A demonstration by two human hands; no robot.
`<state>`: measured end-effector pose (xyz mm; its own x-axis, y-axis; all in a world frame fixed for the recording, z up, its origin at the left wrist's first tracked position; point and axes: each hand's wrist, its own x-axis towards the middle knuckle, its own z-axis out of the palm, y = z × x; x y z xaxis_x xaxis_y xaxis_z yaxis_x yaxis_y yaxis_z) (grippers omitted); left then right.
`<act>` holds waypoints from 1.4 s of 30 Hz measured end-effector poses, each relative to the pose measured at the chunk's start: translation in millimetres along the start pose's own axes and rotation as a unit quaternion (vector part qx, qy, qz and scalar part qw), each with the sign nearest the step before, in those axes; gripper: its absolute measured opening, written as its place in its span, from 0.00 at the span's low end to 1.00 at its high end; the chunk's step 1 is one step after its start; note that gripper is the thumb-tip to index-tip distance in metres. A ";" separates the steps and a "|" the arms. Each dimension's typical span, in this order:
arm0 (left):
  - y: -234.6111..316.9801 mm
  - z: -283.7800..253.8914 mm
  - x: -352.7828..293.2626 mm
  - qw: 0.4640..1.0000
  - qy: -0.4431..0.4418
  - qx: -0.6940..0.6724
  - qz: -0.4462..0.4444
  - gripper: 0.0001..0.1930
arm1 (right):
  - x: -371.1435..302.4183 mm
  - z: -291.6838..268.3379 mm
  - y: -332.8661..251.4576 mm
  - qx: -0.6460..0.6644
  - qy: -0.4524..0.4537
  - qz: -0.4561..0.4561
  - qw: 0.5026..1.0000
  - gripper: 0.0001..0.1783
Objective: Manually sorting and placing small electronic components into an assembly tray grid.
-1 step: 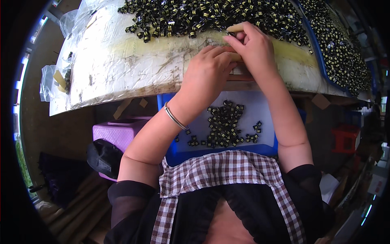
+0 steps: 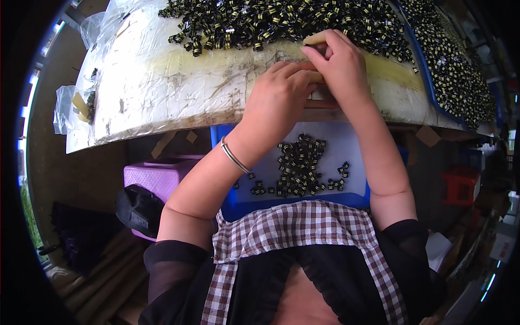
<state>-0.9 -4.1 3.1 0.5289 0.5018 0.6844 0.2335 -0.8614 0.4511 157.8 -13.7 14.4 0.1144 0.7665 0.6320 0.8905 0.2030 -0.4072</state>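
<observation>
Our right hand [image 2: 342, 59] curls by the black-and-yellow parts [image 2: 281, 24] heaped on the table [image 2: 179, 86]; we can't tell whether it grips one. Our left hand [image 2: 279, 91] bends over a reddish block [image 2: 323, 103], its grip hidden from us.

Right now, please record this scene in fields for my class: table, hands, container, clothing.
Table: pile of small black-and-yellow parts on it
Left hand: at a reddish piece; grip partly hidden
Right hand: by the pile's near edge; held item, if any, unclear
Container: blue tray nearer the body, similar parts inside
Clothing: checked apron, black top
</observation>
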 end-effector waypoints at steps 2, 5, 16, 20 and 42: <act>-0.3 2.0 0.7 1.000 0.002 -0.013 -0.002 0.05 | -0.8 -1.9 3.1 -0.013 0.004 -0.010 1.000 0.08; -2.1 4.4 0.2 0.999 0.006 -0.041 -0.020 0.06 | -6.9 -13.1 2.3 0.059 0.006 0.046 0.997 0.07; 10.3 1.5 2.7 1.000 0.001 0.017 -0.020 0.08 | -20.5 -41.8 0.9 -0.019 -0.064 -0.005 0.998 0.08; 9.1 -3.4 -1.3 0.999 -0.001 0.011 -0.044 0.08 | -23.5 -23.1 3.6 0.043 -0.023 -0.012 0.999 0.06; -46.9 -16.2 35.4 0.982 -0.006 0.160 -0.100 0.31 | -24.0 -14.7 11.7 0.078 0.043 -0.075 0.993 0.09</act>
<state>-6.3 55.3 15.5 0.4546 0.6646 0.5930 0.5772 -0.7269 0.3721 172.0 -38.6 4.2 0.0289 0.6666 0.7449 0.8216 0.4086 -0.3975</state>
